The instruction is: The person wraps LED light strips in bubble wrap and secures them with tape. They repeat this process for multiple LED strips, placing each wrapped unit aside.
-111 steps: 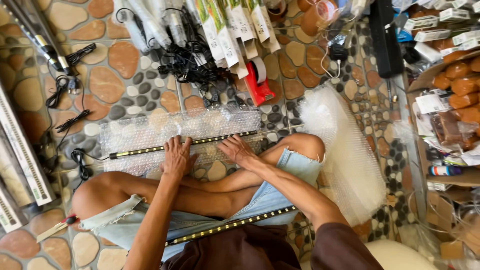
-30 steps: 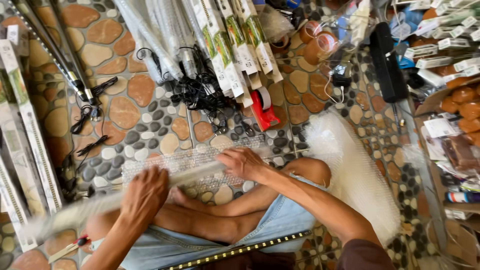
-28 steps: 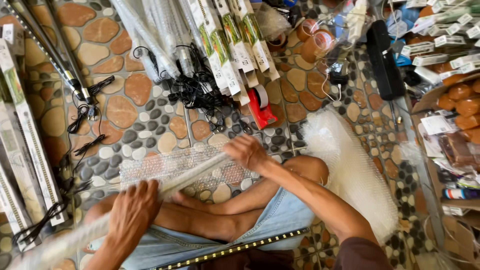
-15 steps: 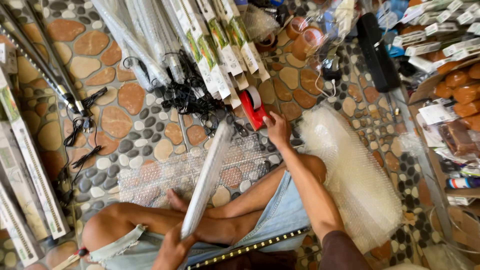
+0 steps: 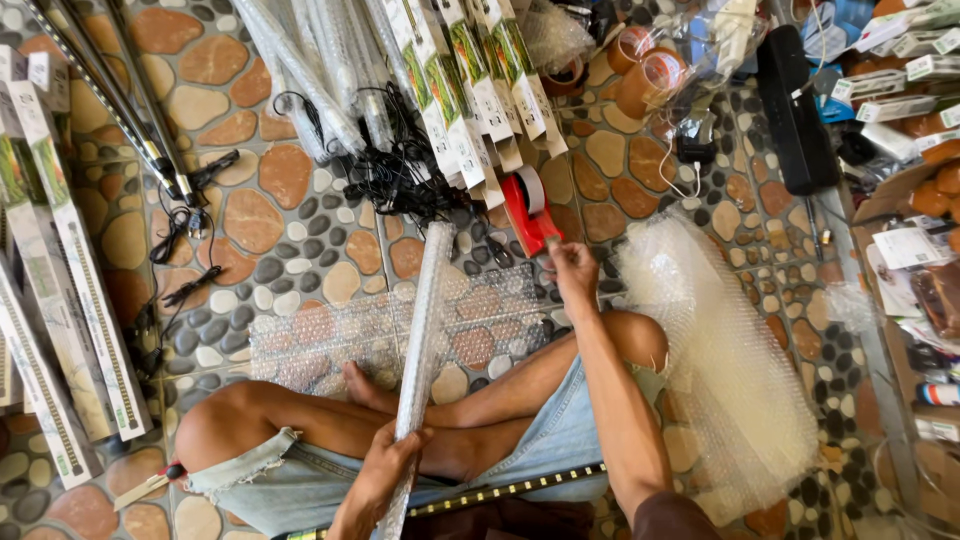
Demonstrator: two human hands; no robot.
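Wrapping looked mostly done on the one long bar: in the head view my left hand (image 5: 385,470) had its fingers clamped round the lower end of a bubble-wrapped light bar (image 5: 422,330), which stood tilted up from my lap toward the red tape dispenser (image 5: 528,208). The bar was rolled in its film along the whole visible length, so I judged the rolling finished and the sealing not yet done, since no tape showed on it (though clear tape would be hard to spot). My right hand (image 5: 572,268) was stretched out just beside the dispenser, fingers pinched together; whether they held a tape end I could not tell. A flat sheet of bubble wrap (image 5: 330,345) lay on the pebble floor (image 5: 300,235) in front of my crossed legs, and a big bubble wrap roll (image 5: 725,365) sat at my right. Another bare bar (image 5: 510,490) lay across my lap, unwrapped. Boxed bars (image 5: 470,90) were piled beyond.

Hidden: the wrapped bar's bottom end ran off the frame, and tangled black cables (image 5: 400,170) covered what lay beneath them.
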